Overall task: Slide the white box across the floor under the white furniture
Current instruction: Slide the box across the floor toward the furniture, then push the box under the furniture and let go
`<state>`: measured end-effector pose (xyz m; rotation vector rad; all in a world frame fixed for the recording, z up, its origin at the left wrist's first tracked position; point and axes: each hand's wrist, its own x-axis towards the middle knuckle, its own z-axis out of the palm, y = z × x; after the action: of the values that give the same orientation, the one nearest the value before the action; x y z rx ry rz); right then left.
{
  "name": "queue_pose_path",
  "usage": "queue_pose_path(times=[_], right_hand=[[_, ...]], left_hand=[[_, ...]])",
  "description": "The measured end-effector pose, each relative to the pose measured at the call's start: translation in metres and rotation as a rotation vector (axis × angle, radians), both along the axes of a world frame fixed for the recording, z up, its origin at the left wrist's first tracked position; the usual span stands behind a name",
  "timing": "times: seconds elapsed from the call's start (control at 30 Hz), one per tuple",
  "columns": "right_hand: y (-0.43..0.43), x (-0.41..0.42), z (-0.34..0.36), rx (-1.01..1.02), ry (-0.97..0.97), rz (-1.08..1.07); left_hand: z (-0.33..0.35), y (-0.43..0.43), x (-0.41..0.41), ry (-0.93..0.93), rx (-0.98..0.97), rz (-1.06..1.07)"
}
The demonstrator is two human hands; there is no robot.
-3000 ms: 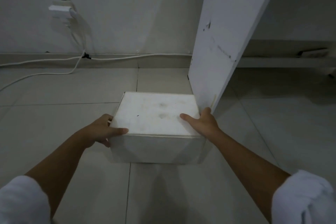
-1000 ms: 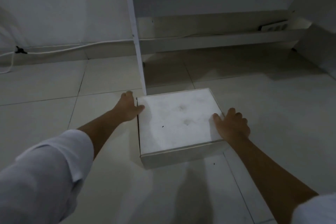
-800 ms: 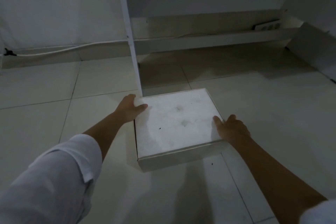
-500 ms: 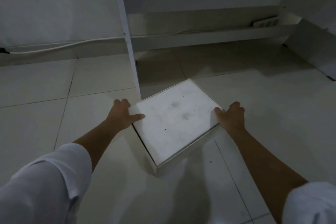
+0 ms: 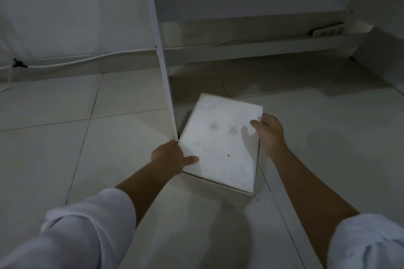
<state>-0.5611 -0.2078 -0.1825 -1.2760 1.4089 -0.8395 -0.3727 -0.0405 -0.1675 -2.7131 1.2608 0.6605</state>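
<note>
The white box (image 5: 220,142) sits on the tiled floor, its lid smudged and its far end turned slightly to the right. My left hand (image 5: 169,157) grips its near left corner, thumb lying on the lid. My right hand (image 5: 270,133) holds the right side, thumb over the top edge. The white furniture's thin side panel (image 5: 160,57) stands upright just left of the box, its foot almost touching the box's left edge. The box's far end lies past the panel's front edge, in the shaded space under the furniture.
A white cable (image 5: 72,62) runs along the skirting at the back left. A power strip (image 5: 326,31) rests on a low ledge at the back right. Another white panel (image 5: 380,59) closes the space on the right. Open tiled floor (image 5: 54,148) spreads to the left.
The box has swung round from a diagonal to nearly lengthwise and slid farther in beside the panel. My left hand shifted to the near left corner, my right hand farther along the right side.
</note>
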Motion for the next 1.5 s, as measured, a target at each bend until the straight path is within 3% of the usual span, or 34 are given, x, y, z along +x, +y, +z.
queue_pose_path(times=[0.13,0.4,0.53,0.63,0.83,1.0,1.17,1.33,1.5], right_hand=[[-0.004,0.001,0.001,-0.039,0.175,0.149],[0.003,-0.022,0.003,-0.201,0.528,0.446],[0.01,-0.036,0.022,0.122,0.953,0.937],[0.016,-0.037,0.03,0.165,1.14,1.054],[0.012,-0.035,0.024,-0.071,0.978,0.954],[0.004,-0.023,0.013,-0.223,0.794,0.774],[0.002,0.002,-0.002,-0.323,0.675,0.608],[0.002,0.025,-0.012,-0.369,0.645,0.476],[-0.003,0.042,-0.016,-0.429,0.693,0.413]], left_hand=[[-0.005,-0.002,-0.027,0.172,-0.013,0.141],[-0.01,-0.007,-0.04,0.235,0.002,0.179],[-0.013,-0.01,-0.043,0.269,-0.002,0.145],[-0.012,-0.009,-0.04,0.253,0.014,0.09],[-0.002,-0.012,-0.045,0.06,-0.188,0.102],[0.002,-0.016,-0.044,-0.103,-0.409,-0.193],[-0.012,-0.019,-0.042,-0.079,-0.367,-0.356],[-0.024,-0.026,-0.026,-0.123,-0.209,-0.406],[-0.032,-0.033,-0.033,-0.135,-0.222,-0.374]])
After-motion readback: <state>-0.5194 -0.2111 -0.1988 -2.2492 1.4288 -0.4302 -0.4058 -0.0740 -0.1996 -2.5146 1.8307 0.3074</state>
